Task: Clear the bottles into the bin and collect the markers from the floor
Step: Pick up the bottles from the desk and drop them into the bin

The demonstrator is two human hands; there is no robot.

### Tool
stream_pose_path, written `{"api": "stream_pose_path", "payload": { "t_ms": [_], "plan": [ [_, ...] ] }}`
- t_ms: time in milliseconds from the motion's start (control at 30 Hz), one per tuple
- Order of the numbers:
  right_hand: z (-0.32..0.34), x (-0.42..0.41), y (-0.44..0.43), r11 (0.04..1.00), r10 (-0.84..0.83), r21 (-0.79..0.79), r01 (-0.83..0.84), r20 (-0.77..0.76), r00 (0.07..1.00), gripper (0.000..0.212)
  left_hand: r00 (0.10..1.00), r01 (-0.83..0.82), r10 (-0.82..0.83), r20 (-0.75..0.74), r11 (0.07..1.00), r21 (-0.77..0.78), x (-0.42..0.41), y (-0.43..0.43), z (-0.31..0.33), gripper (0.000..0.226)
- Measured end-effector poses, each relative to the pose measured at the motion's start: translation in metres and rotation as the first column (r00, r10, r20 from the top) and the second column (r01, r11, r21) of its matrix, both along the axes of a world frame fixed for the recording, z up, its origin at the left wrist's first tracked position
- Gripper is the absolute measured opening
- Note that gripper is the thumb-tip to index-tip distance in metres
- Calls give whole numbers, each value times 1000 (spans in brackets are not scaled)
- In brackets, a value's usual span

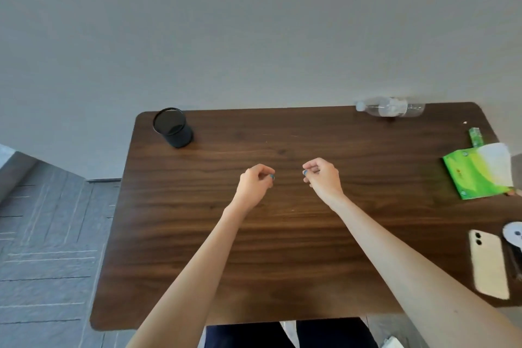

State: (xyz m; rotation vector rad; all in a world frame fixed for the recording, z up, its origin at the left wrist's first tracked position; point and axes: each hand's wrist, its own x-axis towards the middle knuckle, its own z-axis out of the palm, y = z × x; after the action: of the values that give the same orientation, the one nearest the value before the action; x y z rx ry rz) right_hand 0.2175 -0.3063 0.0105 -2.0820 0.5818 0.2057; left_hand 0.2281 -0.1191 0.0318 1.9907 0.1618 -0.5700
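A clear plastic bottle (389,107) lies on its side at the far right edge of the dark wooden table (197,234), against the wall. Over the middle of the table my left hand (255,185) and my right hand (322,176) hover side by side, fingers curled inward, holding nothing. Both are well short of the bottle. No markers and no bin are in view.
A black mesh pen cup (173,127) stands at the far left corner. On the right lie a green tissue pack (477,174), a small green packet (476,137), a pale phone (488,265) and a white round object (514,234). Grey tiled floor (48,248) shows at the left.
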Motion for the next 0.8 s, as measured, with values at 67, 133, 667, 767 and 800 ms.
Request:
{"api": "stream_pose_path", "payload": {
  "t_ms": [67, 133, 667, 767, 800],
  "plan": [
    [2, -2, -28, 1000, 7, -17, -8, -5, 1000, 15, 1000, 29, -29, -2, 1000, 3, 0, -24, 4, 22],
    [4, -3, -50, 1000, 2, -22, -2, -12, 1000, 14, 999, 47, -46, -3, 999, 11, 3, -40, 7, 21],
    [15, 41, -189, 978, 44, -200, -50, -32, 999, 36, 992, 128, -128, 10, 992, 3, 35, -152, 3, 20],
    [15, 64, -227, 945, 127, -296, -139, -60, 990, 50, 997, 83, -83, -11, 996, 26, 42, -184, -3, 20],
    [14, 72, -241, 922, 160, -344, -176, -76, 984, 55, 998, 64, -63, -19, 997, 33, 45, -195, -5, 20]
  ]
}}
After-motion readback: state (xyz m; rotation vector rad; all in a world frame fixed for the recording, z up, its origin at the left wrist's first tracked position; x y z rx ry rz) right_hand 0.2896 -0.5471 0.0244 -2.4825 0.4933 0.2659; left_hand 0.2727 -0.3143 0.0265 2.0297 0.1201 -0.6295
